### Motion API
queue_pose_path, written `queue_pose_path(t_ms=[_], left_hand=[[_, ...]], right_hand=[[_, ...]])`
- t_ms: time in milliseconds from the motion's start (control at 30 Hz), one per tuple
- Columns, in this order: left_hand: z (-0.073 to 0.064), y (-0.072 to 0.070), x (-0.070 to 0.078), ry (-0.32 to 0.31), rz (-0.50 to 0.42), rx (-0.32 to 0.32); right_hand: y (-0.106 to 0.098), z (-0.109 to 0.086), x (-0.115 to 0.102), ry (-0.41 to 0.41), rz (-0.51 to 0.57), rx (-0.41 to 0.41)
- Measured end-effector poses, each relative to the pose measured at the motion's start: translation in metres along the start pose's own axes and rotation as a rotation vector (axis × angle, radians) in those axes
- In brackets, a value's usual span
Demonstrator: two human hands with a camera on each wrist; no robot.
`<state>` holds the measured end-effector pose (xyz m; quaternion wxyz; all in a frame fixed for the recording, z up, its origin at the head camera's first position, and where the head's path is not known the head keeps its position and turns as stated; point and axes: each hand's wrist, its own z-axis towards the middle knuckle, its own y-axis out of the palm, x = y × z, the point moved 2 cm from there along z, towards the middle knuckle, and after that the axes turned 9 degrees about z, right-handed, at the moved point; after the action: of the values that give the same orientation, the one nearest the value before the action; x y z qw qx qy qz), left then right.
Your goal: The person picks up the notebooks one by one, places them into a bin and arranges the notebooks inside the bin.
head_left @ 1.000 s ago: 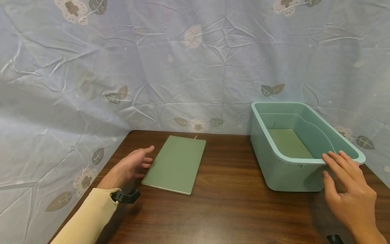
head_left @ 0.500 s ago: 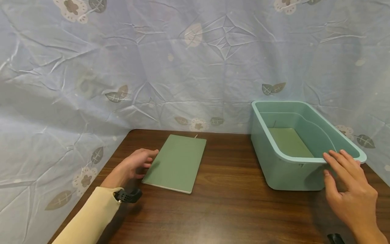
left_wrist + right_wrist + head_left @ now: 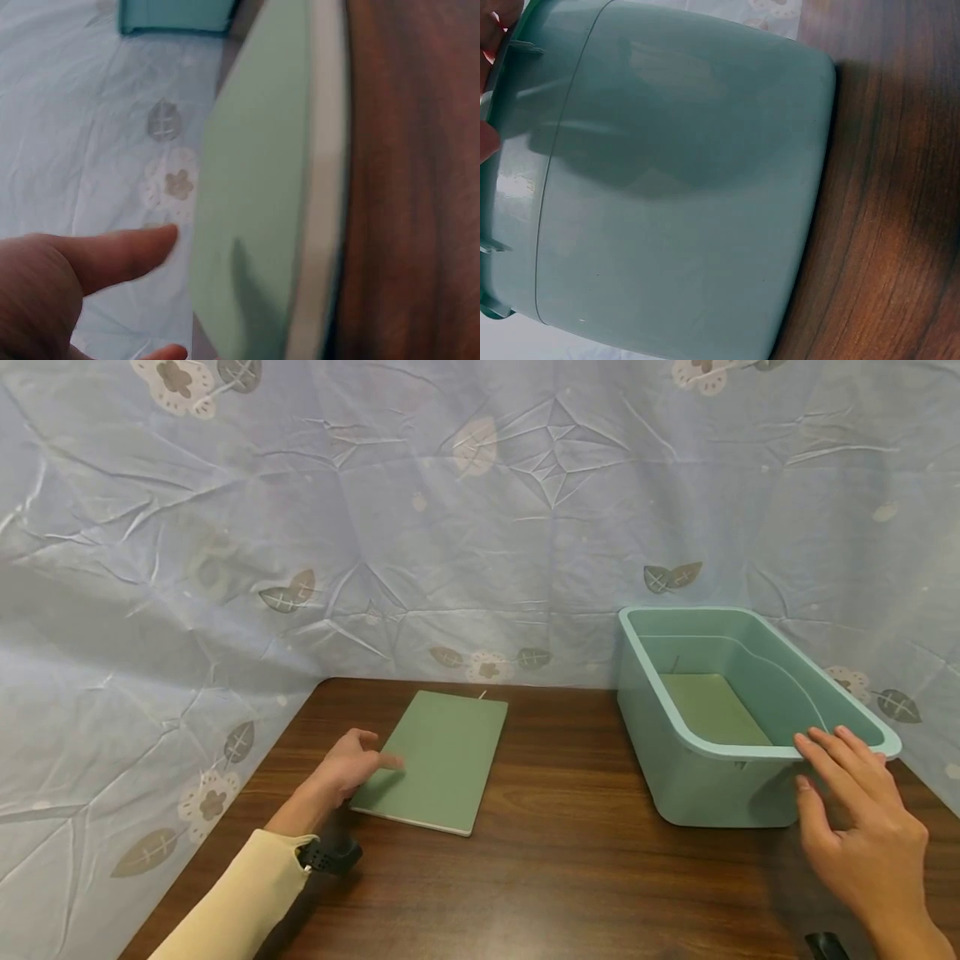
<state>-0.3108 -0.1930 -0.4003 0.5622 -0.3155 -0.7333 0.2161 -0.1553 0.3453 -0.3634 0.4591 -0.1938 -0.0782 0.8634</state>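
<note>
A green notebook [image 3: 442,764] with a pale ribbon end lies flat at the left of the table. My left hand [image 3: 352,770] is at its left edge, thumb stretched out over the cover. In the left wrist view the notebook's page edges [image 3: 321,165] face the camera, and the thumb [image 3: 127,255] stands apart from the cover, holding nothing. On the right is a blue-green plastic bin [image 3: 720,793]. My right hand [image 3: 862,827] rests on its near right rim, fingers laid over the edge and thumb by the outer wall.
Inside the bin lies a flat green notebook-like item [image 3: 712,706]. A floral cloth [image 3: 465,527] hangs behind and to the left of the brown wooden table [image 3: 555,877]. The bin's far end is close to the cloth.
My left hand has moved to the right and its thumb now reaches over the notebook's cover. The notebook, the bin and my right hand have stayed put.
</note>
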Motion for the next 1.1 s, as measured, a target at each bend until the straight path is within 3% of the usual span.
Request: queue_pose_path(t_ms=[167,300,733,1100], left_hand=[[-0.001,0.009,0.004,0.056,0.154,0.122],[-0.003,0.011,0.008,0.059,0.213,0.162],[0.003,0.008,0.011,0.009,0.218,0.121],[0.003,-0.002,0.024,0.053,0.244,0.079]], right_hand=[[-0.001,0.000,0.001,0.011,0.003,-0.009],[-0.001,0.001,0.000,0.009,-0.005,-0.013],[0.000,0.003,0.000,0.004,-0.017,-0.011],[0.000,0.000,0.000,0.002,0.006,-0.001]])
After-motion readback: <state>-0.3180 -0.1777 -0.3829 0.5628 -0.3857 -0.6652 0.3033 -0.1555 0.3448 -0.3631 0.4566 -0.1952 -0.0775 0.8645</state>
